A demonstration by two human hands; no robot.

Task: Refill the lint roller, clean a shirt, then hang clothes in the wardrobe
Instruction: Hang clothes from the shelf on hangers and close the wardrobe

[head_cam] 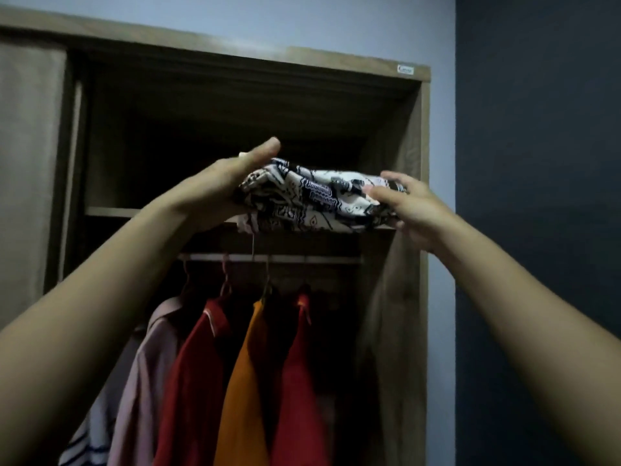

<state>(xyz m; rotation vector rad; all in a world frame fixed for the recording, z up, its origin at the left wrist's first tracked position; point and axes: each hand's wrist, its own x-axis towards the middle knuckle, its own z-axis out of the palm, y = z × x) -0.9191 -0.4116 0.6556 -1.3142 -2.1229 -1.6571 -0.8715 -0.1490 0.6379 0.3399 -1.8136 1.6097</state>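
Observation:
A folded black-and-white patterned cloth (312,196) lies at the front edge of the wardrobe's upper shelf (111,211), partly overhanging it. My left hand (218,190) holds the cloth's left end, thumb straight over the top and palm underneath. At the cloth's right end, my right hand (406,206) grips it, thumb on the top and fingers below. Both arms reach up and forward. The fingers under the cloth are hidden.
Below the shelf a rail (268,258) carries hangers with a pink shirt (151,364), two red garments (191,381) and an orange one (242,381). A striped garment (87,442) hangs at the lower left. The wardrobe's right side panel (408,297) stands close by; the sliding door (30,169) is at the left.

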